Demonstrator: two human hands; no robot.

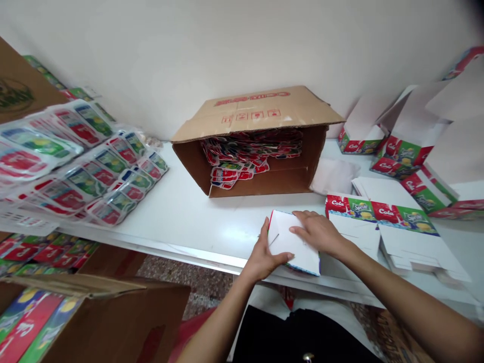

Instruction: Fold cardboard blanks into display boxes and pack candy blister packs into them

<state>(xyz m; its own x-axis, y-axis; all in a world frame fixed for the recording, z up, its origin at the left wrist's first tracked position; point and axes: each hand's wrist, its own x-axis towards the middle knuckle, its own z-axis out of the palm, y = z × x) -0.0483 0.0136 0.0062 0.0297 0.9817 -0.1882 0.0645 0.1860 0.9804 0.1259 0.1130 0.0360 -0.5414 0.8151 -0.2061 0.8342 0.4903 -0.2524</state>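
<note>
A small printed carton (291, 247) lies near the table's front edge, its plain white face up and a folded flap line showing at the left. My left hand (260, 257) grips its left side, thumb over the near edge and fingers along the wall. Across the far right part of the same white face lies my right hand (317, 232), thumb on top and fingertips at the far edge, holding the carton. Just right of it are stacks of flat carton blanks (381, 212) with Cola and Sprite print, partly behind my right forearm.
An open cardboard box (260, 113) on its side holds many can-shaped printed pouches (230, 171). Bagged pouches (94, 176) pile up at left. Opened cartons (401, 151) stand at right, near a clear plastic bag (335, 174). A large box (124, 312) stands below, lower left.
</note>
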